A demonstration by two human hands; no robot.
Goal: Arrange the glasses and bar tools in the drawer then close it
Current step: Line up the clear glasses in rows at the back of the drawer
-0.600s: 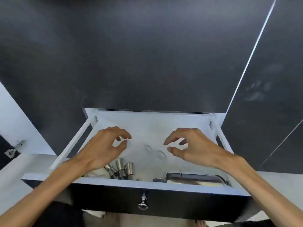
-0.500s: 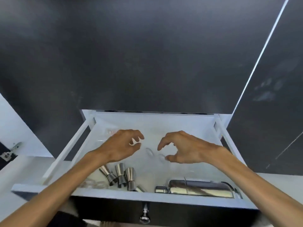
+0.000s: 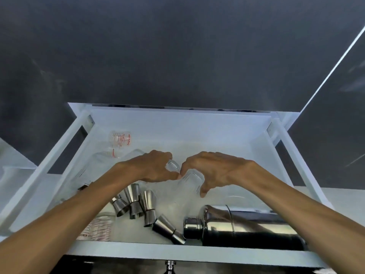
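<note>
The white drawer (image 3: pixel 197 252) stands pulled out below me. In its middle, my left hand (image 3: pixel 153 168) closes around a small clear glass (image 3: pixel 172 166), and my right hand (image 3: pixel 209 169) grips a second clear glass (image 3: pixel 190 181) lying right beside it. The two hands touch at the thumbs. Several steel jiggers (image 3: pixel 138 204) lie in front of the hands. A steel cocktail shaker (image 3: pixel 243 227) lies on its side at the front right. Clear measuring glasses with red marks sit at the back left (image 3: pixel 120 138) and front left (image 3: pixel 97 229).
A dark countertop (image 3: pixel 177 46) stretches above the drawer's back wall. The drawer's metal knob (image 3: pixel 170 266) shows at the bottom edge. White side rails (image 3: pixel 57 153) run along both sides. A bare white patch of drawer floor lies at the back right.
Both hands dropped into the drawer's middle and closed on the two clear glasses. The view tilted down, so the shaker and jiggers show more fully.
</note>
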